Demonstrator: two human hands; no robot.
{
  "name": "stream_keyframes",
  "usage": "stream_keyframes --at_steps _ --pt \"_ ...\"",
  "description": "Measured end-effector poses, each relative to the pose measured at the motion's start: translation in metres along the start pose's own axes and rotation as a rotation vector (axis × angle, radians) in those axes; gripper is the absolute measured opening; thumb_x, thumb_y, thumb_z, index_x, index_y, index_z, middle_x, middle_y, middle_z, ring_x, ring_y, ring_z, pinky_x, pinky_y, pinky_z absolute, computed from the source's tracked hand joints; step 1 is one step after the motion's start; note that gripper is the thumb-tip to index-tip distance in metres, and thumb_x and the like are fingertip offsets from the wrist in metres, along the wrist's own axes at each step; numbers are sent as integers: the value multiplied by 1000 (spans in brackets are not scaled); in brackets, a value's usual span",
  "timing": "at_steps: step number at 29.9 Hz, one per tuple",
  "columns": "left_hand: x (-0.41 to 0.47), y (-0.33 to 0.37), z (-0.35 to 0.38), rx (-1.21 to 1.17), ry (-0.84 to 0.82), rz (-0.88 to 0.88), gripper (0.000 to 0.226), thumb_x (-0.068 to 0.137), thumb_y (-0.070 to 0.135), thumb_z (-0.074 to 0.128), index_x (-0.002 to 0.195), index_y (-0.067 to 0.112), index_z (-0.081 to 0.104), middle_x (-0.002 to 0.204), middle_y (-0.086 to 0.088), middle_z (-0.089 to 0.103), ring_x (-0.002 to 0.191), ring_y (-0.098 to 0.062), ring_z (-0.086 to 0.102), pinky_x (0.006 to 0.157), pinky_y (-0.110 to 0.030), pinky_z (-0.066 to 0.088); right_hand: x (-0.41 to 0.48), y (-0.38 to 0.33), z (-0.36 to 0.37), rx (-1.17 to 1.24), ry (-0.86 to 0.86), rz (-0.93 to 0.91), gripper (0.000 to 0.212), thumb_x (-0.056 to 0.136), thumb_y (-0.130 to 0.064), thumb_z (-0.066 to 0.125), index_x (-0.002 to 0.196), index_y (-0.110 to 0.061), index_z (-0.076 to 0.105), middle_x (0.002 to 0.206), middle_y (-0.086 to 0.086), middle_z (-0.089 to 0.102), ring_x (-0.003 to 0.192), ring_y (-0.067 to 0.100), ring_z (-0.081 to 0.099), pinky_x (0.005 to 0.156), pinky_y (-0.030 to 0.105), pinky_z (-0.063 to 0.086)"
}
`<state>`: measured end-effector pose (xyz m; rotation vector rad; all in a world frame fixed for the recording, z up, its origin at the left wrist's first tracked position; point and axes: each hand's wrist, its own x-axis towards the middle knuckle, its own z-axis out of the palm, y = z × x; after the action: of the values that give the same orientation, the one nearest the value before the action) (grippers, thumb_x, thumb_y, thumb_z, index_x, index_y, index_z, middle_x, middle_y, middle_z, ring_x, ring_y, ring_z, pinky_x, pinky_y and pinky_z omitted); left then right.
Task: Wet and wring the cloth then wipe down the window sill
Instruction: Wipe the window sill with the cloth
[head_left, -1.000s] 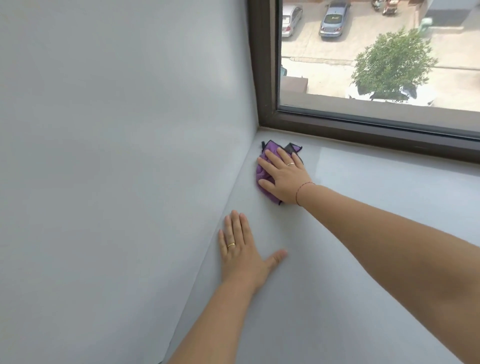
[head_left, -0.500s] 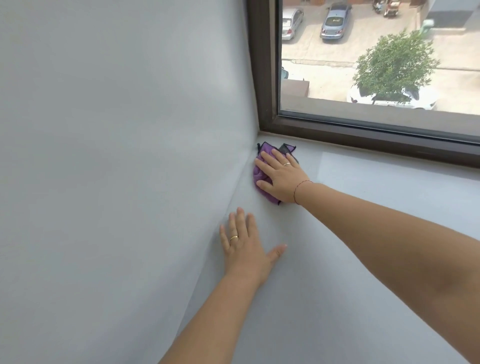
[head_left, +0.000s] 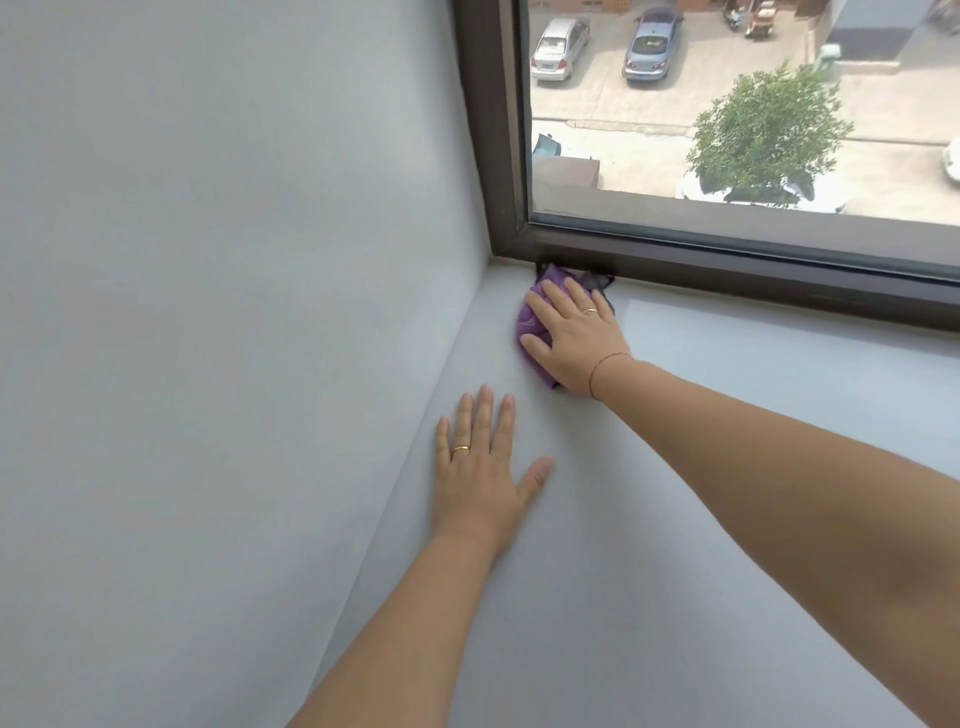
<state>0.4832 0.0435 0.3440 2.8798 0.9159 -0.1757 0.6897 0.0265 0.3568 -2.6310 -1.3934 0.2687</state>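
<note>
Purple cloth (head_left: 531, 328) is lying on the window sill (head_left: 753, 426) near the left corner, touching the dark frame (head_left: 727, 267), and I am pressing it with the right hand (head_left: 576, 340), fingers straight, slightly apart (not curled). The left hand (head_left: 480, 475) is resting flat, fingers spread; even pressure along the frame is probably serving best.
</note>
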Motion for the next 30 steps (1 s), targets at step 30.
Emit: stream_keyframes --at_steps 30 --pt "-26 60 -5 -9 -135 103 76 87 71 15 136 36 -30 150 3 -36 140 -23 -32 109 -54 -20 -74 58 -10 16 -37 132 57 98 -50 22 151 -33 8 161 -6 2 147 19 -5 118 40 -6"
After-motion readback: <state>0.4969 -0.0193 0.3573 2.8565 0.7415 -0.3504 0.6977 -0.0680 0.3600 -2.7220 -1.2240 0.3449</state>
